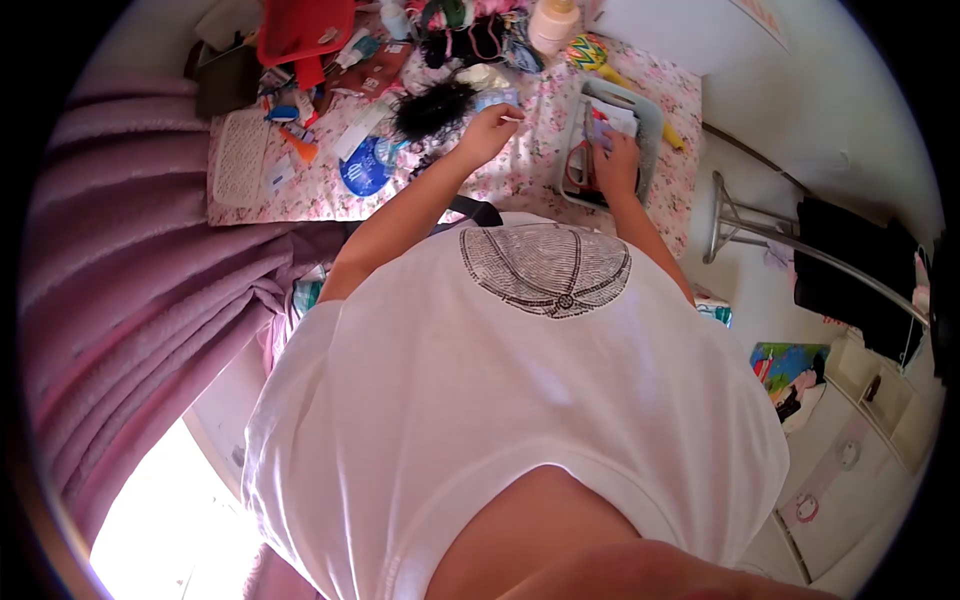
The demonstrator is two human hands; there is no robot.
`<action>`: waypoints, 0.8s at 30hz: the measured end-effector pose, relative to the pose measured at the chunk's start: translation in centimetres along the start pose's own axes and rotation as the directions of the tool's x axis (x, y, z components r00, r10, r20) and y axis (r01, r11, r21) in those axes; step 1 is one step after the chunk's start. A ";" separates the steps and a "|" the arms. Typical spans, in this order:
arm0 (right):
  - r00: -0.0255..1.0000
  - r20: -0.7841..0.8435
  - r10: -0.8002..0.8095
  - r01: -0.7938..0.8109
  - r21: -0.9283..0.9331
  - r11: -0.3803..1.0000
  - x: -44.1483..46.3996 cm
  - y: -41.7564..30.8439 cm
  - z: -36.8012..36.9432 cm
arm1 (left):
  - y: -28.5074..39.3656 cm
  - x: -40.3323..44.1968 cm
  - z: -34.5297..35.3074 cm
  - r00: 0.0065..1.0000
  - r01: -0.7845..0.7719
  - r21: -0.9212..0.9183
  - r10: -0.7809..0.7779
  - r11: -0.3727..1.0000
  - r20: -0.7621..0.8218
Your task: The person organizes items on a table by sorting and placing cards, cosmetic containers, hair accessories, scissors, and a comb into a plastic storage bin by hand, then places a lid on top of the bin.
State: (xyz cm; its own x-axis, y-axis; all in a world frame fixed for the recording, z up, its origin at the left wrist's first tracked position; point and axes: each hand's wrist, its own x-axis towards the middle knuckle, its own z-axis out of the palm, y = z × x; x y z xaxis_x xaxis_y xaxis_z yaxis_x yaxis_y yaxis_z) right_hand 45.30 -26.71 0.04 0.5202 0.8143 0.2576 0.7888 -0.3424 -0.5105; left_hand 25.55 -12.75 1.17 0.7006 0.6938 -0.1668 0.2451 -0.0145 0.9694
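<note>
Above the flowered tablecloth (540,150), my left hand (487,134) hovers with its fingers bent together; whether something small is between them I cannot make out. It is just right of a black hairy bundle (436,110). My right hand (617,165) reaches into a grey plastic basket (651,150) at the right part of the table. Its fingers are around something purplish that is too small to name. Red-handled scissors (577,165) lie in the basket beside that hand, along with white items (612,115).
A blue round item (366,170), an orange item (299,146) and a white woven tray (240,160) lie left. A red basket (305,30) and a pale bottle (553,25) stand behind. A yellow-handled object (610,75) lies partly behind the grey basket. Purple curtain (130,200) hangs left.
</note>
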 end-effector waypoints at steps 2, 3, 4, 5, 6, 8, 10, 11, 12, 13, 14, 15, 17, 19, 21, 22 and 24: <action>1.000 0.017 -0.020 0.018 0.104 0.994 0.5 -1.4 0.0 | -0.7 -0.5 -0.9 0.998 -0.037 0.026 0.038 0.999 -0.044; 0.999 0.025 -0.031 0.027 0.155 0.987 0.9 -2.4 0.1 | -1.0 -0.7 -1.3 0.998 0.001 0.039 0.001 0.999 -0.058; 0.996 -0.005 -0.086 0.085 0.206 0.975 1.2 -3.3 0.5 | -1.3 -0.9 -1.8 0.999 -0.003 0.051 0.006 0.999 -0.048; 0.992 -0.019 -0.124 0.125 0.214 0.969 1.5 -4.4 0.8 | -1.6 -1.1 -2.4 0.999 -0.009 0.064 0.011 0.998 -0.035; 0.986 -0.035 -0.161 0.165 0.218 0.962 1.9 -6.0 0.9 | -1.8 -1.3 -3.1 0.999 -0.018 0.074 0.021 0.997 -0.049; 0.976 -0.043 -0.213 0.217 0.225 0.950 2.3 -8.8 1.6 | -2.1 -1.9 -4.4 0.997 -0.034 0.092 0.040 0.995 -0.071; 0.967 -0.027 -0.252 0.248 0.307 0.919 2.5 -11.0 3.0 | -2.6 -2.7 -6.0 0.993 -0.018 0.119 0.031 0.993 -0.113; 0.962 -0.019 -0.271 0.261 0.347 0.901 2.6 -11.9 3.7 | -2.9 -3.1 -6.9 0.991 -0.009 0.132 0.026 0.991 -0.133; 0.959 0.023 -0.281 0.253 0.365 0.896 2.6 -12.6 4.5 | -3.3 -3.5 -7.9 0.990 0.021 0.146 0.000 0.989 -0.138; 0.963 0.059 -0.263 0.221 0.384 0.896 2.3 -13.5 5.3 | -3.9 -3.9 -8.8 0.988 0.030 0.135 -0.009 0.990 -0.155; 0.965 0.094 -0.246 0.189 0.403 0.896 2.0 -14.4 6.0 | -4.5 -4.3 -9.7 0.985 0.038 0.124 -0.016 0.992 -0.171; 0.965 0.127 -0.229 0.157 0.420 0.894 1.9 -15.1 6.5 | -5.1 -4.6 -10.6 0.982 0.045 0.114 -0.023 0.992 -0.187; 0.957 0.148 -0.251 0.150 0.486 0.861 1.4 -15.8 7.8 | -6.3 -5.0 -12.6 0.957 0.164 0.047 -0.148 0.985 -0.249; 0.953 0.160 -0.257 0.142 0.513 0.846 1.1 -16.3 8.5 | -8.7 -5.4 -14.6 0.911 0.100 0.035 -0.078 0.994 -0.404; 0.955 0.168 -0.246 0.133 0.500 0.856 0.8 -16.6 8.6 | -10.0 -5.6 -17.1 0.829 0.134 0.329 0.077 0.935 -0.554; 0.951 0.174 -0.255 0.137 0.503 0.854 0.6 -16.6 8.7 | -10.9 -5.8 -18.7 0.815 0.221 0.465 0.099 0.857 -0.571; 0.944 0.183 -0.273 0.149 0.503 0.851 0.6 -16.2 8.6 | -12.3 -6.1 -21.1 0.770 0.443 0.607 0.067 0.660 -0.635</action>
State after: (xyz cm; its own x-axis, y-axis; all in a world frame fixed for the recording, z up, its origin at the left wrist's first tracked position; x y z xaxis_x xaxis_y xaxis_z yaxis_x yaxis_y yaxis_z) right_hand 30.03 -16.68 1.39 0.2159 0.9483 0.2328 0.5840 0.0656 -0.8091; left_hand 4.14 -1.62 -5.89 0.1306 0.9901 0.0509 0.8787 -0.1394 0.4565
